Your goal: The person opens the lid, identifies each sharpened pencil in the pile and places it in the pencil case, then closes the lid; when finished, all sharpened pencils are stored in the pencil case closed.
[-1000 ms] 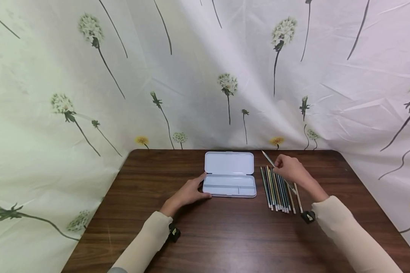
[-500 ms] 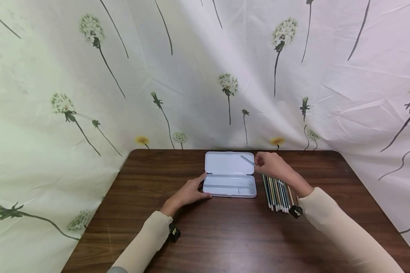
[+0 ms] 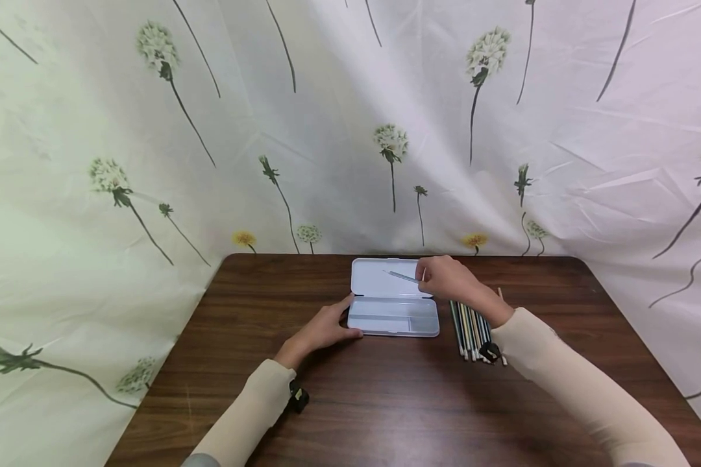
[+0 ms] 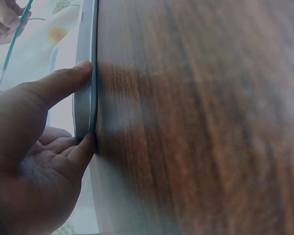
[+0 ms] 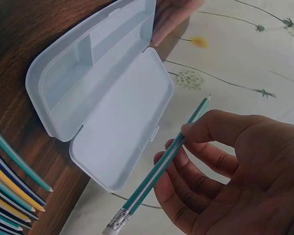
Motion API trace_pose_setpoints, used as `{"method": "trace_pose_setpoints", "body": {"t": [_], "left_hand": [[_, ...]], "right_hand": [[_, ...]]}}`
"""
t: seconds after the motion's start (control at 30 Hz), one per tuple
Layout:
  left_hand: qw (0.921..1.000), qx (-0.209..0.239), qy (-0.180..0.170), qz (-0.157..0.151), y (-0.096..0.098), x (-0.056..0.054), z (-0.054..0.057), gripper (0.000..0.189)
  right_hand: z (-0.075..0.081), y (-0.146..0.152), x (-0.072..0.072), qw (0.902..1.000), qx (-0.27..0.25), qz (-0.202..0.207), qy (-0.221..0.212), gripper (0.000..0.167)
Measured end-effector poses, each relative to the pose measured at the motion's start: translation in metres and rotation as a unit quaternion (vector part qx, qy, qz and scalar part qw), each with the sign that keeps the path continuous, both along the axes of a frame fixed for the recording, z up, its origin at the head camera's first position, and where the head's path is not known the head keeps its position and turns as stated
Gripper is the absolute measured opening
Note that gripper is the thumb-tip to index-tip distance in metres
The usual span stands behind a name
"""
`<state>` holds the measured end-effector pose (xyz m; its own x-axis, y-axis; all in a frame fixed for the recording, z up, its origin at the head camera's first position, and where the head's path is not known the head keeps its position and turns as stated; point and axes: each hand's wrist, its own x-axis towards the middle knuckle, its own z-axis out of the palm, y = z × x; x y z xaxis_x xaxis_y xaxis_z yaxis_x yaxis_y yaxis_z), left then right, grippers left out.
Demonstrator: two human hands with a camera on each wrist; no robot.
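Note:
An opened white pencil case [image 3: 380,323] lies on the table with its lid [image 3: 374,275] folded back; no pencil shows in its compartments. My left hand [image 3: 321,326] holds its left end, the thumb [image 4: 71,81] on the front side and the fingers round the corner. Above the lid, my right hand [image 3: 448,282] pinches a green-and-silver striped pencil [image 5: 154,176] between thumb and fingers. The pencil's sharpened tip points left in the head view, and its white eraser end [image 5: 112,227] is toward the right wrist camera's lower edge.
Several striped pencils [image 3: 463,331] lie side by side right of the case, partly hidden under the right forearm. The dark wooden table [image 3: 374,395] ends at a white cloth [image 3: 327,162] printed with dandelions.
My right hand has carried the pencil leftward from above the row of pencils to over the lid, and the pencil has turned flatter. My left hand has stayed on the case.

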<state>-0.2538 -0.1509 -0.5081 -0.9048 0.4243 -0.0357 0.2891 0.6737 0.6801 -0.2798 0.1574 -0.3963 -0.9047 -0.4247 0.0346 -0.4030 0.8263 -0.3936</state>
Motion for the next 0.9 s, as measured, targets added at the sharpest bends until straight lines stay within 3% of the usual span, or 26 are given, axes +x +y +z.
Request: {"method": "trace_pose_setpoints", "body": {"t": [0.4, 0.9], "left_hand": [[0.9999, -0.014, 0.003, -0.001, 0.0, 0.0, 0.002, 0.098], [0.9999, -0.007, -0.007, 0.006, 0.0, -0.001, 0.001, 0.098]], "right_hand": [[-0.002, -0.021, -0.006, 0.9984, 0.024, 0.052, -0.002, 0.009], [-0.02, -0.048, -0.017, 0.9924, 0.091, 0.078, -0.026, 0.004]]}}
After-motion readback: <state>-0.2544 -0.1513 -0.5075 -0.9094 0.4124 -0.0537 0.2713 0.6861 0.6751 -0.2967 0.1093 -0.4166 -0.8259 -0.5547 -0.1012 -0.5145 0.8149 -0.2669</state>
